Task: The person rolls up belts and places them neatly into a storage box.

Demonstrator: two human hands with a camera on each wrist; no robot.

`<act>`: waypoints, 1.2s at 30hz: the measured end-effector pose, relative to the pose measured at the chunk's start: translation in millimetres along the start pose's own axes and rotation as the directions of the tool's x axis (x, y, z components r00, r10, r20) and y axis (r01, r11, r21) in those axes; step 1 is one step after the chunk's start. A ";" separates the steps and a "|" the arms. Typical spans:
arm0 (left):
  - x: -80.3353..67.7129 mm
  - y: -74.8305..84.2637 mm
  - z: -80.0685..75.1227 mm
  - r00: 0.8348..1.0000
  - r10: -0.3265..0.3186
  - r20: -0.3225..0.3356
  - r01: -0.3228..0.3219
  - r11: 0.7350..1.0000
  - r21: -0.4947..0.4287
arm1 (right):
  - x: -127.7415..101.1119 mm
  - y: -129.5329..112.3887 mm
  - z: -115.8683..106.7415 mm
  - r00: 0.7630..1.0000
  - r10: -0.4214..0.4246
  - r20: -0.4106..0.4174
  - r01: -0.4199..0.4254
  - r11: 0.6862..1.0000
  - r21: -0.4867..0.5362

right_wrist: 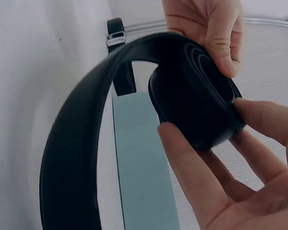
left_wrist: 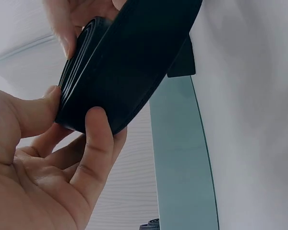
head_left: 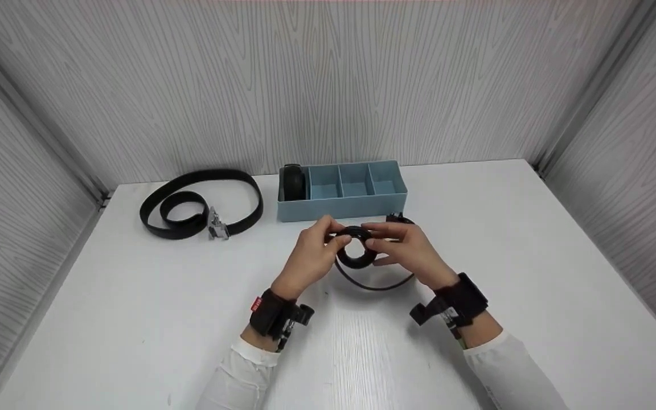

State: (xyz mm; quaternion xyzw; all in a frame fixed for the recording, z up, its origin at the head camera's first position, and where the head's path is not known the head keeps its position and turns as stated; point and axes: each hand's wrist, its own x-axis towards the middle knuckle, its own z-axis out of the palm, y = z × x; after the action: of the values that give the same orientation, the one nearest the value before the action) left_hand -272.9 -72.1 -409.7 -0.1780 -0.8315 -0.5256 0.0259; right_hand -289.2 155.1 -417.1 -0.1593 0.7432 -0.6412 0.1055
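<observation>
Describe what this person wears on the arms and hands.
Both hands are bare: the left hand and right hand carry no gloves or rings that show. Each wrist bears a black strap with a small black camera mount; the left strap has a red tag. White long sleeves cover the forearms.

The divided tray (head_left: pixel 342 206) stands on the tabletop (head_left: pixel 533 273) toward its back edge, with a rolled belt (head_left: pixel 294 182) in its leftmost compartment. To the left of the tray a loosely looped belt (head_left: pixel 200 202) lies flat on the tabletop. Just in front of the tray, both hands, the left hand (head_left: pixel 311 256) and right hand (head_left: pixel 410 250), meet on a partly coiled belt (head_left: pixel 356 253), whose loose end trails toward the tray's front wall.
</observation>
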 end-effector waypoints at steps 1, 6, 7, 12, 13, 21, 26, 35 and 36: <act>-0.2 0.1 0.1 1.000 0.008 0.007 -0.008 1.000 0.008 | 0.0 -0.2 0.2 1.000 -0.006 0.016 0.006 1.000 -0.021; 0.0 -0.6 2.6 0.999 0.016 0.041 -0.017 1.000 0.021 | -0.3 1.1 0.5 0.997 -0.029 0.070 0.034 0.997 -0.063; 0.1 -0.5 2.7 0.999 0.008 0.043 -0.008 1.000 0.017 | -0.2 1.4 0.7 0.997 -0.033 0.074 0.037 0.998 -0.054; 0.2 1.3 2.3 0.999 -0.048 0.013 0.048 0.999 -0.012 | -0.6 1.6 3.9 1.000 -0.023 0.005 0.023 1.000 0.014; 0.3 1.7 2.4 0.999 -0.052 0.002 0.052 0.998 -0.023 | -0.4 1.5 5.0 1.000 -0.019 -0.018 0.020 0.999 0.039; -0.4 1.4 3.4 0.998 -0.054 -0.030 0.051 0.992 -0.114 | -0.1 3.4 8.4 0.992 0.008 -0.130 0.019 0.979 0.205; -1.0 1.8 2.0 0.999 -0.024 -0.038 0.020 0.995 -0.100 | 0.3 3.4 5.0 0.996 0.001 -0.088 0.015 0.983 0.181; -0.8 1.7 3.3 0.998 0.047 0.032 -0.047 0.999 0.005 | -0.4 -0.2 -5.4 0.997 0.006 0.071 -0.006 1.000 -0.008; -0.7 1.5 3.7 0.998 0.046 0.036 -0.046 0.999 0.007 | -0.3 -0.4 -5.5 0.997 0.007 0.080 -0.006 1.000 -0.012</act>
State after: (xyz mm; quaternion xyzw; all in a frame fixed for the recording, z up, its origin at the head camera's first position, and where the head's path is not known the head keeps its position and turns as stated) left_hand -271.2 -68.5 -410.2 -0.2061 -0.8297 -0.5183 0.0238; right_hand -290.8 160.2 -415.9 -0.1829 0.7426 -0.6297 0.1363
